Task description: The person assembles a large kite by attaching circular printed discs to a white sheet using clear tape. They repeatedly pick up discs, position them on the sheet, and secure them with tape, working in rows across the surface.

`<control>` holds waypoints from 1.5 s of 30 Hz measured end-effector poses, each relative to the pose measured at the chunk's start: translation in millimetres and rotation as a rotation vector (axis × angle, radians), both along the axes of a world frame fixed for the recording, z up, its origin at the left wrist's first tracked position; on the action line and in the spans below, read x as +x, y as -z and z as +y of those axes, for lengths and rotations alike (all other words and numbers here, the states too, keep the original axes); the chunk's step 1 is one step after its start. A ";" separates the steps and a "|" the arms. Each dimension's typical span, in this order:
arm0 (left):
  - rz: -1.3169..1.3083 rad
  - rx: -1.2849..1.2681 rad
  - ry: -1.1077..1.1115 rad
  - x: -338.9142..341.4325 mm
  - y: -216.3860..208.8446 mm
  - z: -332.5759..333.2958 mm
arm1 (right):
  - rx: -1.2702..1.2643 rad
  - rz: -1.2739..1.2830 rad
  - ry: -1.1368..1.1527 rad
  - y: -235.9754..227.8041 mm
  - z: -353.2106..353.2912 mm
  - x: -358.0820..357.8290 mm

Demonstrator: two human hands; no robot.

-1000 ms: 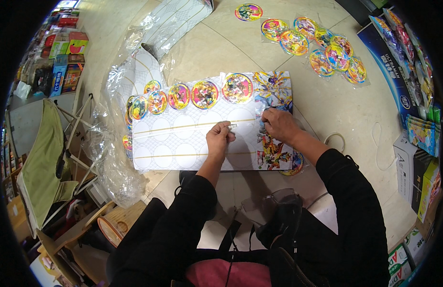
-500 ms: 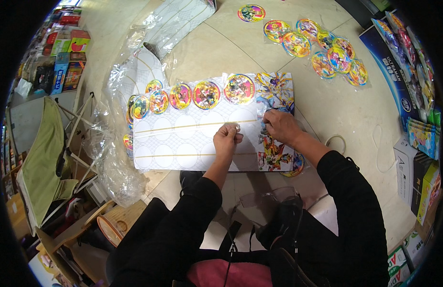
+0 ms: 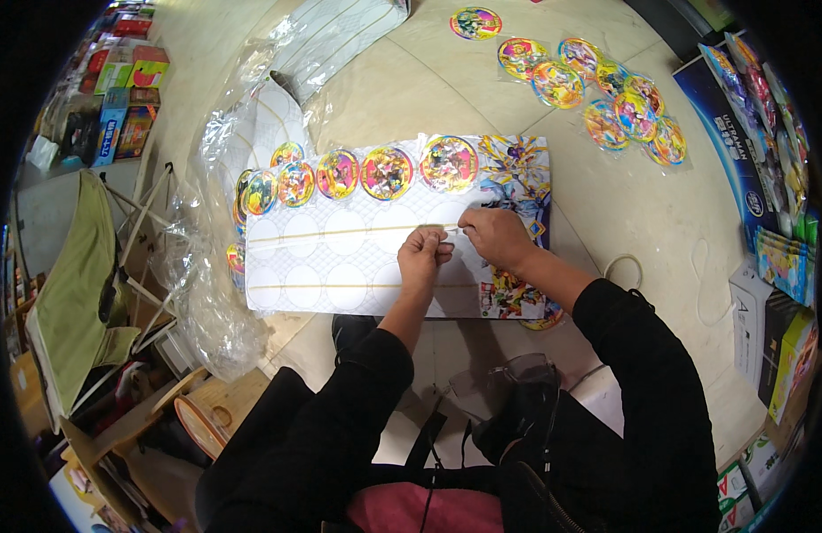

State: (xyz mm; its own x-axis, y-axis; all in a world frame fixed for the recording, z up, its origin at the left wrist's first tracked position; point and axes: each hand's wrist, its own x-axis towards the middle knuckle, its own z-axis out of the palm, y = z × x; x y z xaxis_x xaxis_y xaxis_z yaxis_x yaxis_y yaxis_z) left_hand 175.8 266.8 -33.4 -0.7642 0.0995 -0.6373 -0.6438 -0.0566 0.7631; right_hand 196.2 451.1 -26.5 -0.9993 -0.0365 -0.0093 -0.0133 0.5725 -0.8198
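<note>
A white board printed with pale circles and gold lines lies in front of me, with a colourful cartoon picture along its right side. Round cartoon discs in clear film run along its far edge. Over the middle of the board, my left hand is closed in a pinch. Just to its right, my right hand is closed too, fingertips together. A small white strip shows between the two sets of fingertips; what exactly it is, I cannot make out. My right hand covers part of the cartoon picture.
More wrapped round discs lie on the tiled floor at the far right. Crumpled clear plastic borders the board's left side. A green folding stool stands left; boxes and hanging packets line the right. Eyeglasses hang below me.
My right hand has moved left from the cartoon picture to meet my left hand's fingertips. My left hand has stayed nearly in place. The whole view has shifted slightly.
</note>
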 end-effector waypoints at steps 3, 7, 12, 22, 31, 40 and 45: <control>0.066 -0.026 0.045 1.6 3.8 -6.1 | 0.040 0.037 0.004 4.4 0.1 -3.8; 0.269 -0.220 0.219 10.5 4.5 -8.3 | 0.095 0.084 -0.062 2.9 1.5 -5.7; 0.701 -0.509 0.494 16.1 2.1 -4.3 | 0.111 0.111 -0.099 12.1 -6.3 -13.6; 0.679 -0.611 0.576 26.3 -5.6 -6.0 | 0.165 0.010 -0.130 7.4 -13.9 -23.7; 0.695 -0.595 0.808 21.2 -20.6 -13.0 | 0.157 -0.113 -0.104 -1.3 -11.8 -24.9; 0.829 -0.544 1.532 -81.8 -118.2 -56.2 | 0.008 -0.347 0.107 11.9 -14.1 -8.7; 0.763 -0.510 1.347 -111.4 -133.9 -72.9 | -0.064 -0.508 0.342 5.7 -12.4 -0.1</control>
